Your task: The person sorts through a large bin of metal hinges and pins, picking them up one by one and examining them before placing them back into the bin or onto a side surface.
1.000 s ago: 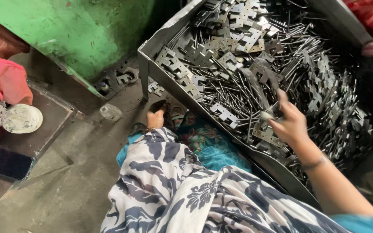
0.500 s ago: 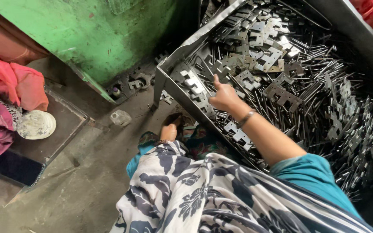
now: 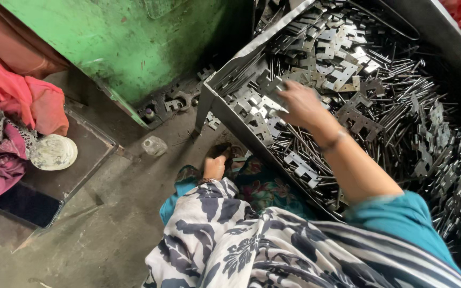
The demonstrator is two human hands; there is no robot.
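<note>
A large grey metal bin [image 3: 225, 80] stood tilted on the concrete floor [image 3: 108, 213], against a green machine housing [image 3: 124, 48], and it was heaped with flat stamped metal pieces [image 3: 342, 69] and thin metal rods [image 3: 396, 85], all jumbled together. The right hand [image 3: 300, 104] reached into the bin near its lower left corner, palm down on the heap; its fingers [image 3: 283, 92] were loosely spread and slightly curled over the stamped pieces there, touching them, though whether any piece was pinched could not be told. A thin bangle [image 3: 333, 141] circled that wrist. The left hand did not show. Beside the bin, pink and red cloth [image 3: 22, 101] lay near a round white lid [image 3: 53, 152] on a flat dark tray [image 3: 81, 160].
</note>
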